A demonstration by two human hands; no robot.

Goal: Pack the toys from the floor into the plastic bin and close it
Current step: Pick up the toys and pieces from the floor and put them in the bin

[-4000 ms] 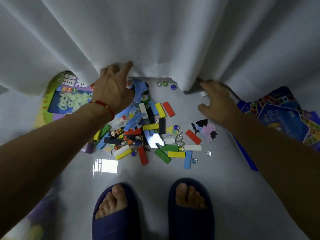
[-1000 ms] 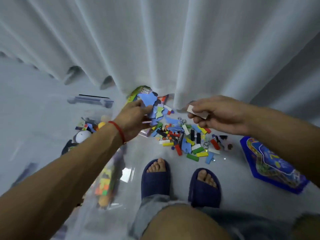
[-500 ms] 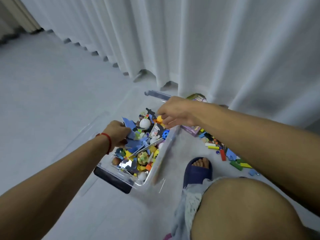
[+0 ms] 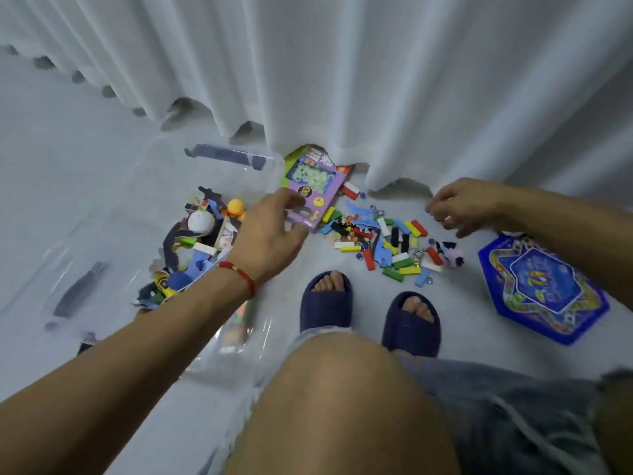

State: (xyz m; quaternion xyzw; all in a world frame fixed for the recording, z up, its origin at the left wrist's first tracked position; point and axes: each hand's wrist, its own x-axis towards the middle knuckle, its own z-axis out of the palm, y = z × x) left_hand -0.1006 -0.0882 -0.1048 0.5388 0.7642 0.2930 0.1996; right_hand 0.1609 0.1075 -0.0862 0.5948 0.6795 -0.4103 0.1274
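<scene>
A clear plastic bin [image 4: 255, 332] stands open on the floor at the left, with several toys in it, among them a white ball [image 4: 201, 221] and an orange figure [image 4: 235, 208]. A pile of coloured blocks and foam pieces [image 4: 378, 242] lies on the floor by the curtain hem. My left hand [image 4: 270, 231], with a red bracelet on its wrist, hovers over the bin's right edge, fingers spread towards a purple box [image 4: 317, 186]. My right hand [image 4: 460, 207] hangs over the pile's right end with loosely curled fingers and nothing seen in it.
A white curtain [image 4: 342, 80] hangs down onto the floor behind the pile and partly covers the purple box. A blue hexagonal game board [image 4: 543, 291] lies at the right. My feet in navy slippers [image 4: 325, 303] stand before the pile. What looks like the clear lid [image 4: 80, 293] lies left of the bin.
Both hands have left the bin, where they dropped foam pieces and a block, and swung back right toward the pile. The view turned right with them.
</scene>
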